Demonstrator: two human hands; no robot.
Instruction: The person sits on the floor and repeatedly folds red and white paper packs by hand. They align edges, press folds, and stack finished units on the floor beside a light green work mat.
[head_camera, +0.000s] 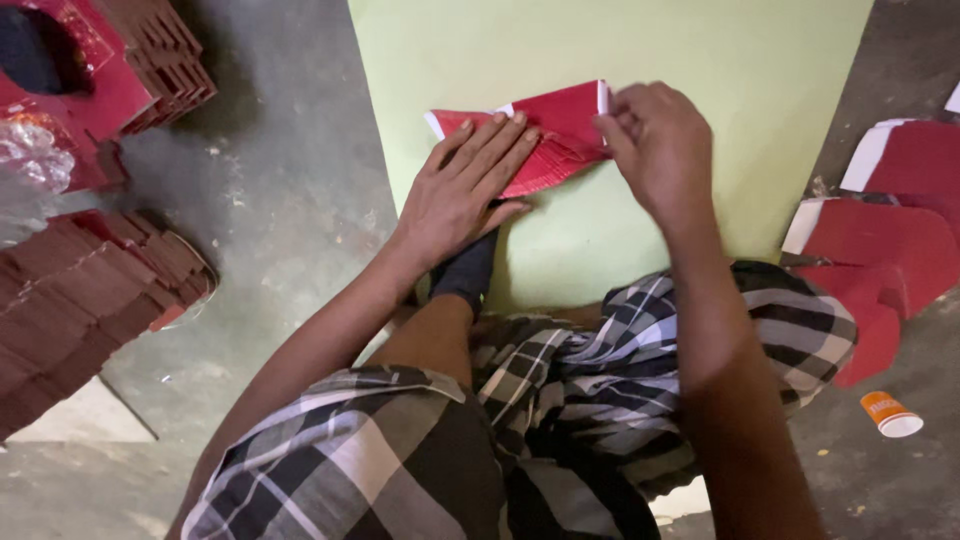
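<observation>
Red card sheet (545, 140) lies on the pale green board (700, 60), right in front of the seated person, its long axis running from lower left up to the upper right, white edge showing at both ends. Left hand (460, 190) is pressed flat on the sheet's lower left part, fingers spread and straight, pinning rather than gripping. Right hand (655, 140) sits at the upper right end, fingers curled and pinching the folded corner by the white edge. So both hands are on it, one at each end. Off to the right, more red cut pieces (880, 250) lie on the floor, with stacks of folded red card (80, 290) well apart at left.
</observation>
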